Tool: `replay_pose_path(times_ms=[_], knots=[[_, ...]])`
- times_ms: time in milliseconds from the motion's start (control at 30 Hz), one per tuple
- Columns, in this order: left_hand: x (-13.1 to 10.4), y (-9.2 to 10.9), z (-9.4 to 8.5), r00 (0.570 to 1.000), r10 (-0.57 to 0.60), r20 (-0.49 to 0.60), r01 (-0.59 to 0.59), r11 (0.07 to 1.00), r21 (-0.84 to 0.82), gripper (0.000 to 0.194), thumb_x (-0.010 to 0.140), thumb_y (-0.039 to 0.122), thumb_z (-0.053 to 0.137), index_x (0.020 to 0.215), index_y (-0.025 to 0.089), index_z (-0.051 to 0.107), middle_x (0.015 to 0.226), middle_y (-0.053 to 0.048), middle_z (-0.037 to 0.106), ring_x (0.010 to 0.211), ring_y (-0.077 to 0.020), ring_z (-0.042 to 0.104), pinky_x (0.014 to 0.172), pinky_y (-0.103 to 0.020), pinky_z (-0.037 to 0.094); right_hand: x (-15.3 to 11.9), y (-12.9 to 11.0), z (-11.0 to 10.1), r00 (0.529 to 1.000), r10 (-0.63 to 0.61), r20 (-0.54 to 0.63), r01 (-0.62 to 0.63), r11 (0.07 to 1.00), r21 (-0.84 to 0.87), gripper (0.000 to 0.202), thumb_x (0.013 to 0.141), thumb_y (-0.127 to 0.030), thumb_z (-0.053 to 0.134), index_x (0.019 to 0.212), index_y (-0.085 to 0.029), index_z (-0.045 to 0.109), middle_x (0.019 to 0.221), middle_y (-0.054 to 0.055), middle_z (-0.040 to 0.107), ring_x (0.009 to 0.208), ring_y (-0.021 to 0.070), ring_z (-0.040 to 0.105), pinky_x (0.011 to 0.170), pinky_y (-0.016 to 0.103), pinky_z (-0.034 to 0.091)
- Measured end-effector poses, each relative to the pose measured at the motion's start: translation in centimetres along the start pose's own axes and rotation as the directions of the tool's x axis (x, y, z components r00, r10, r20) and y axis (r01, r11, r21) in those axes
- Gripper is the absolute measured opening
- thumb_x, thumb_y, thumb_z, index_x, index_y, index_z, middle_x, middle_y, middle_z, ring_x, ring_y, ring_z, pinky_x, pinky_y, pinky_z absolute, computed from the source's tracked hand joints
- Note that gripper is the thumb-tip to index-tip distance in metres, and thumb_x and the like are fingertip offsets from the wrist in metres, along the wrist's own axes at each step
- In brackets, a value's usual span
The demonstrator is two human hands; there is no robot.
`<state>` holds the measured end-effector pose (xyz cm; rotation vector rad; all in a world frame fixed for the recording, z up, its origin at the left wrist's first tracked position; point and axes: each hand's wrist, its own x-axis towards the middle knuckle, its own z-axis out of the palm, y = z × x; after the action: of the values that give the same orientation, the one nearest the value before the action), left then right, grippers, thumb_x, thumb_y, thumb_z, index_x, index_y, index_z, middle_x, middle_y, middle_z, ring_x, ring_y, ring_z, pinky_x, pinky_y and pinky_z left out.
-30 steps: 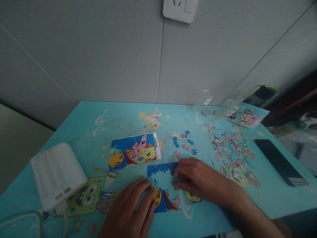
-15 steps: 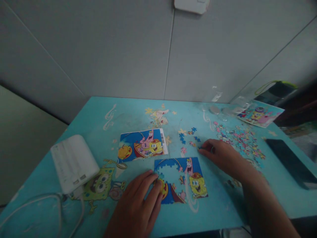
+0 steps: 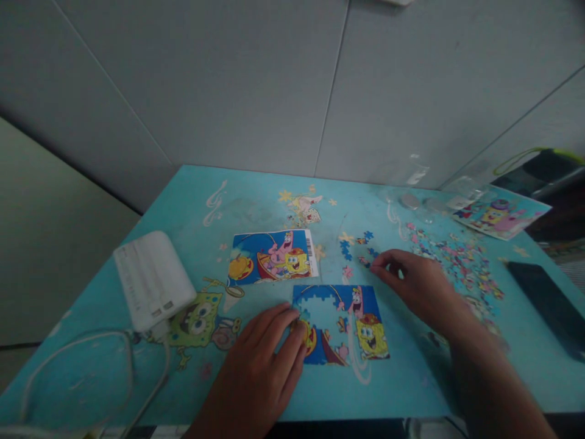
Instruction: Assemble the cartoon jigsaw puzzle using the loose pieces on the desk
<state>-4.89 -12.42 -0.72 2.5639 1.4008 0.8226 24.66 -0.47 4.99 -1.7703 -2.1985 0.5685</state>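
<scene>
A partly assembled jigsaw puzzle [image 3: 371, 335] lies on the table, with a gap in its middle. My left hand [image 3: 269, 350] rests with fingers apart on the puzzle's left edge. My right hand [image 3: 414, 280] is right of the loose blue pieces [image 3: 346, 250], thumb and forefinger pinched at a small patterned piece [image 3: 364, 261]; whether it is gripped is too small to tell. Behind the puzzle, slightly left, lies the picture card [image 3: 269, 257] showing the same cartoon scene. To the right of my right hand spreads a heap of mixed pieces [image 3: 470, 262].
A white power bank [image 3: 154, 280] with a white cable [image 3: 73, 341] lies at the left. At the right are a dark phone [image 3: 546, 305], a second picture card [image 3: 503, 212] and clear containers [image 3: 466, 190]. A grey wall stands behind the table.
The view has shifted, so the table things appear further right and slightly higher. My right hand has moved a little toward the small patterned piece. My left hand stays at the puzzle's left edge.
</scene>
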Motion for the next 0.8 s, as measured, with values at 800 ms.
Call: replay_pose_path(times_ms=[800], knots=[[0.2,0.5,-0.1,0.999,-0.033,0.006,0.033,0.999,-0.033,0.024,0.096,0.012,0.055,0.119,0.013,0.064,0.125,-0.013,0.062,0.122,-0.0297,0.057,0.1,-0.05,0.057,0.0,-6.0,4.7,0.913,-0.382,0.144,0.316,0.885,0.341,0.014,0.1,-0.024,0.061,0.105,-0.026,0.074,0.099,0.001,0.074,0.09,0.0157,0.068,0.083,0.03,0.051]])
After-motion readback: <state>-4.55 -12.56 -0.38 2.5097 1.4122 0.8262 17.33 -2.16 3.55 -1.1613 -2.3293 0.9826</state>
